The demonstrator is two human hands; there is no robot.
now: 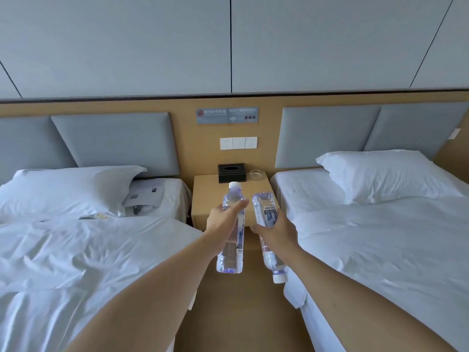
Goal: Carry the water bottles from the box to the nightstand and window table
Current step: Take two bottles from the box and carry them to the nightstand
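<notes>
My left hand (222,219) grips a clear water bottle (230,255) around its middle, white cap pointing up and away. My right hand (276,233) holds a second clear bottle (264,207) upside down, its white cap (280,277) pointing down toward me. Both bottles hang in the air in the aisle between two beds, just in front of the light wooden nightstand (208,196). Neither bottle touches the nightstand top. The box is not in view.
A black tissue box (232,172) and a glass ashtray (256,174) stand at the back of the nightstand. White beds flank the aisle, left (88,250) and right (380,237). Wall sockets (238,143) sit above the nightstand. Papers (144,196) lie beside the left pillow.
</notes>
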